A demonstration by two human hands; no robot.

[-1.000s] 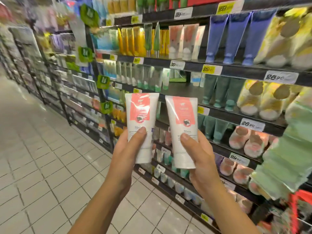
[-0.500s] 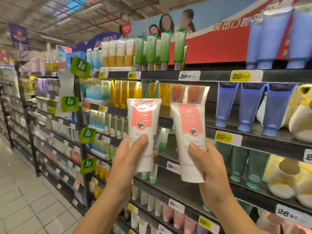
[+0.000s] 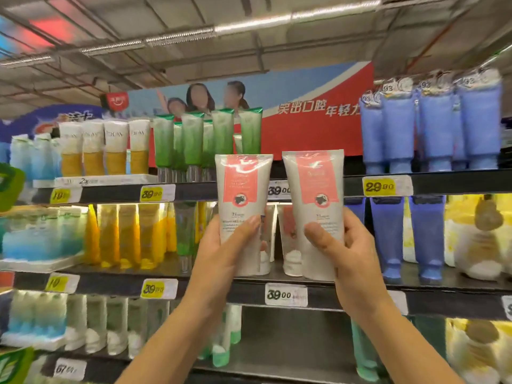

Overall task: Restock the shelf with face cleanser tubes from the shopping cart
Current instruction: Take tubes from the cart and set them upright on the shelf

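I hold up two white cleanser tubes with pink labels, cap end down, in front of the shelving. My left hand [image 3: 221, 253] grips the left tube [image 3: 242, 195] round its lower half. My right hand [image 3: 346, 256] grips the right tube [image 3: 318, 198] the same way. Behind them, on the middle shelf [image 3: 249, 293], stand matching pink-label tubes [image 3: 289, 245], partly hidden by the ones I hold. The bottoms of both held tubes hang just above that shelf's front edge.
Green tubes [image 3: 194, 145] and white-and-gold tubes [image 3: 105, 151] stand on the top shelf [image 3: 194, 191], blue tubes [image 3: 432, 128] at its right. Yellow tubes [image 3: 130, 234] and purple tubes [image 3: 407, 234] flank the pink-label tubes. Price tags line the shelf edges. The shopping cart is out of view.
My view has tilted up from the floor and lower shelves to the upper shelves and ceiling. Both hands have risen with their tubes, which now front the pink-label row.
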